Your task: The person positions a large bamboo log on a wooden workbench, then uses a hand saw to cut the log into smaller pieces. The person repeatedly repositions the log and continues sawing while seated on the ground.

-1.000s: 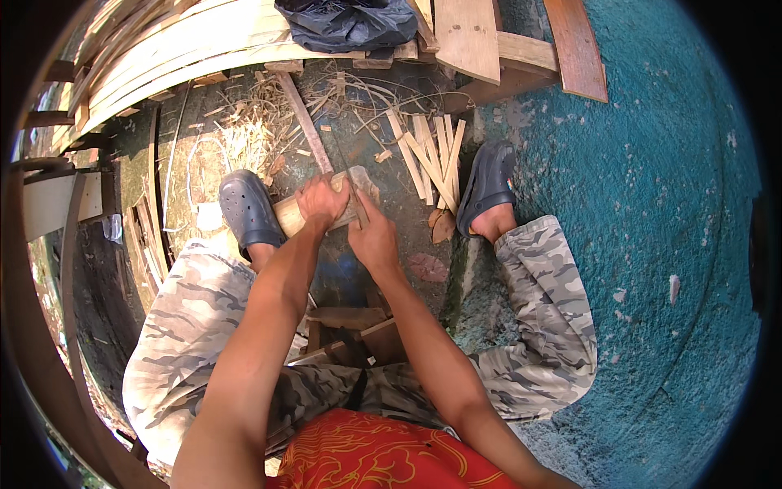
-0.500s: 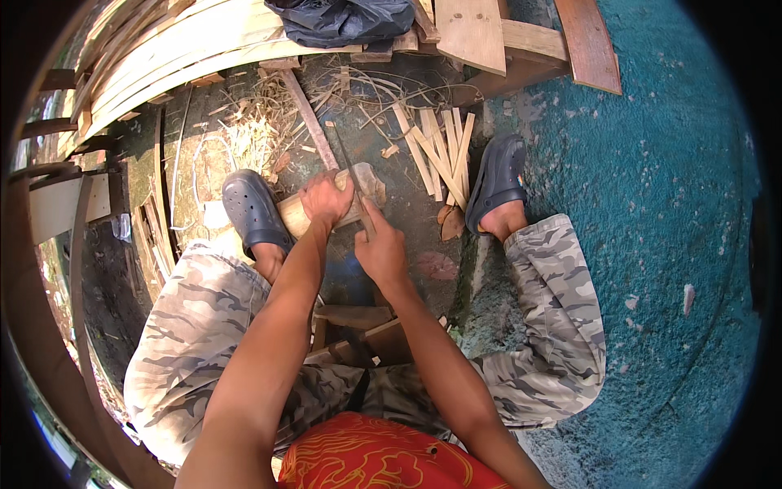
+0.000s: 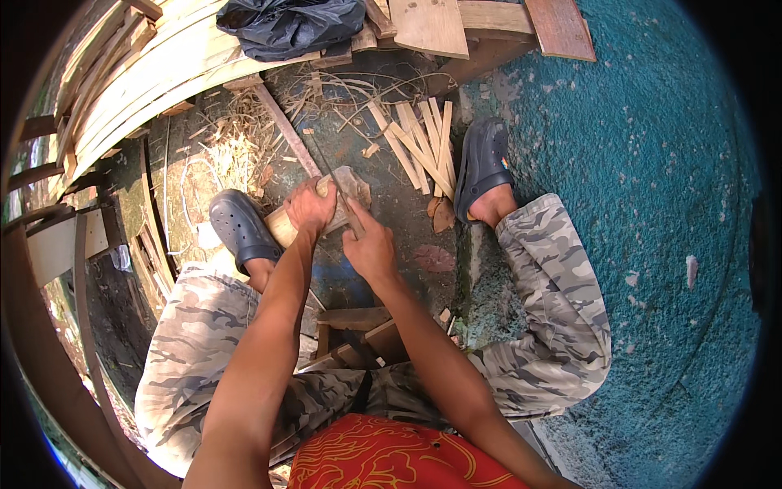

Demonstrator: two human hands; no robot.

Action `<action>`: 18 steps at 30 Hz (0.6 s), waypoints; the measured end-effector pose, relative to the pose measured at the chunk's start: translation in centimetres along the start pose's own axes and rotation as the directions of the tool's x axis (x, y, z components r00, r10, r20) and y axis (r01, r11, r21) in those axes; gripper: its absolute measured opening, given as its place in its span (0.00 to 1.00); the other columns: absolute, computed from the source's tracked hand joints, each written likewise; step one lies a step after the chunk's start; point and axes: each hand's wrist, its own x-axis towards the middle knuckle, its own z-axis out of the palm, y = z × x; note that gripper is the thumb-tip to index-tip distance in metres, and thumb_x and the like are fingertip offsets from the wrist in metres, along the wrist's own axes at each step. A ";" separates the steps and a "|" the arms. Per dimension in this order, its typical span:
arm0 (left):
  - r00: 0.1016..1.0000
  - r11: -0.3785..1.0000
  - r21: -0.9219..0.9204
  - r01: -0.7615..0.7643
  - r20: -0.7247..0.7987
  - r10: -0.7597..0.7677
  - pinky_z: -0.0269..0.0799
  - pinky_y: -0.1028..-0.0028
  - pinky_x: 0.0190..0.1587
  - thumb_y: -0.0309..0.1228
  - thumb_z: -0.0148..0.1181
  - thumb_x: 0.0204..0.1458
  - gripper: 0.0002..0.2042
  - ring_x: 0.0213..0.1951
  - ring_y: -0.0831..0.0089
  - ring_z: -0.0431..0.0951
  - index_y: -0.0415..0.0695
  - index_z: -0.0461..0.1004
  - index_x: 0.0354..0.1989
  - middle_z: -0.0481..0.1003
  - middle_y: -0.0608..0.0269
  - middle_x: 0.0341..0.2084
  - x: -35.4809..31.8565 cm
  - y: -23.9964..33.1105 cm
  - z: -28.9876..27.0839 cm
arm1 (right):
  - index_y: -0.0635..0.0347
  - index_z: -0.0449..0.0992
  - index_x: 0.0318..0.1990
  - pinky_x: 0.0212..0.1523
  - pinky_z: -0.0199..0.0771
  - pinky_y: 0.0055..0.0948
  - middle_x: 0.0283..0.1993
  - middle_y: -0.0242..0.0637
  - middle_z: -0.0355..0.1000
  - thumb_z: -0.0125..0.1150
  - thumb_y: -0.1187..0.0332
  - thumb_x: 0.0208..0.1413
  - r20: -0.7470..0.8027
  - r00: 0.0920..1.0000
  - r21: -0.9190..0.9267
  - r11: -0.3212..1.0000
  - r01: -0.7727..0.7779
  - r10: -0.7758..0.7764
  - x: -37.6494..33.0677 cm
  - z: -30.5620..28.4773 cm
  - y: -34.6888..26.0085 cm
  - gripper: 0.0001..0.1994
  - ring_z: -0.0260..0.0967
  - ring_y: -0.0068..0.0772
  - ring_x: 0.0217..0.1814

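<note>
My right hand (image 3: pixel 371 248) is wrapped round the wooden handle of a long, narrow knife (image 3: pixel 330 167). Its blade points away and slightly left, crossing above a pale wooden block (image 3: pixel 281 226) on the ground. On top of that block rests my left hand (image 3: pixel 311 205), fingers curled closed, right beside the blade; what they grip is hidden. A rough, whitish end (image 3: pixel 354 186) of the block shows beyond the knife. From the far side a reddish-brown wooden strip (image 3: pixel 287 129) runs up to my left fingers; I cannot tell whether they hold it.
Thin wooden sticks (image 3: pixel 423 147) lie fanned beside my right shoe (image 3: pixel 485 167). Shavings (image 3: pixel 236 151) are heaped beyond my left shoe (image 3: pixel 242 228). Long boards (image 3: pixel 163 73), a black plastic bag (image 3: pixel 289 28) and planks line the far side. Blue rough floor (image 3: pixel 652 204) spreads to the right.
The view has shifted, so the whole scene sits a little further left and up. Both hands stay at the block, the knife still in my right hand at nearly the same angle.
</note>
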 end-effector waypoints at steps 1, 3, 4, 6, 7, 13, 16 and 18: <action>1.000 1.000 0.024 -0.007 -0.002 0.007 0.53 0.58 0.67 0.57 0.50 0.55 0.29 0.62 0.58 0.71 0.52 0.78 0.58 0.77 0.54 0.56 0.0 0.0 0.0 | 0.51 0.72 0.66 0.43 0.78 0.44 0.42 0.63 0.77 0.61 0.74 0.52 -0.003 1.000 -0.007 1.000 0.016 -0.016 -1.5 -0.5 0.3 0.30 0.76 0.65 0.45; 0.999 1.000 0.010 -0.024 -0.036 0.024 0.53 0.59 0.67 0.57 0.50 0.55 0.29 0.62 0.57 0.71 0.52 0.78 0.58 0.77 0.54 0.55 -0.1 0.0 0.2 | 0.50 0.70 0.68 0.42 0.78 0.43 0.42 0.61 0.78 0.59 0.75 0.52 0.002 1.000 0.051 0.999 -0.013 0.013 -6.7 -2.5 0.5 0.31 0.77 0.64 0.44; 1.000 1.000 0.016 -0.012 -0.019 0.012 0.53 0.59 0.67 0.57 0.50 0.55 0.30 0.62 0.57 0.71 0.52 0.78 0.58 0.77 0.54 0.55 0.0 -0.1 0.2 | 0.49 0.69 0.68 0.41 0.78 0.43 0.41 0.61 0.77 0.59 0.75 0.53 0.027 1.000 0.010 1.000 0.006 -0.006 -9.4 -3.8 0.2 0.32 0.77 0.64 0.43; 0.999 1.000 0.018 -0.019 -0.036 0.020 0.53 0.59 0.67 0.58 0.50 0.55 0.30 0.62 0.58 0.71 0.52 0.78 0.58 0.77 0.54 0.55 0.0 -0.1 0.3 | 0.47 0.68 0.69 0.41 0.78 0.44 0.41 0.61 0.77 0.58 0.74 0.54 0.059 0.998 -0.033 0.999 0.001 0.001 -11.3 -4.7 -0.3 0.32 0.77 0.63 0.43; 1.000 1.000 0.028 -0.004 -0.017 0.005 0.53 0.59 0.68 0.58 0.50 0.55 0.30 0.62 0.58 0.71 0.52 0.78 0.58 0.77 0.54 0.55 0.0 -0.2 0.4 | 0.47 0.68 0.69 0.42 0.78 0.45 0.41 0.60 0.77 0.57 0.74 0.54 0.067 0.997 -0.038 0.999 -0.029 0.032 -10.7 -4.4 -0.5 0.32 0.77 0.64 0.42; 0.999 0.999 0.023 -0.031 -0.037 0.032 0.53 0.58 0.68 0.59 0.50 0.56 0.30 0.62 0.58 0.72 0.52 0.79 0.57 0.77 0.55 0.54 0.0 -0.2 0.2 | 0.47 0.71 0.66 0.44 0.76 0.54 0.41 0.61 0.77 0.59 0.71 0.52 0.045 0.998 -0.096 0.995 -0.041 0.045 1.2 1.7 -0.1 0.30 0.75 0.68 0.43; 0.999 0.999 0.018 -0.027 -0.041 0.028 0.53 0.58 0.68 0.58 0.50 0.56 0.29 0.61 0.58 0.72 0.52 0.79 0.57 0.77 0.55 0.55 0.0 -0.2 0.3 | 0.46 0.69 0.67 0.48 0.77 0.53 0.44 0.58 0.78 0.59 0.70 0.53 0.042 0.999 -0.082 0.997 -0.016 0.020 -2.0 0.2 1.0 0.30 0.75 0.66 0.47; 0.998 1.000 0.001 -0.026 -0.063 0.026 0.53 0.57 0.67 0.57 0.50 0.56 0.29 0.61 0.57 0.72 0.52 0.79 0.57 0.77 0.54 0.55 -0.1 -0.2 0.5 | 0.46 0.69 0.68 0.50 0.78 0.51 0.49 0.55 0.78 0.58 0.71 0.53 0.045 0.999 -0.025 1.000 -0.004 0.005 -7.1 -2.6 1.2 0.30 0.75 0.65 0.49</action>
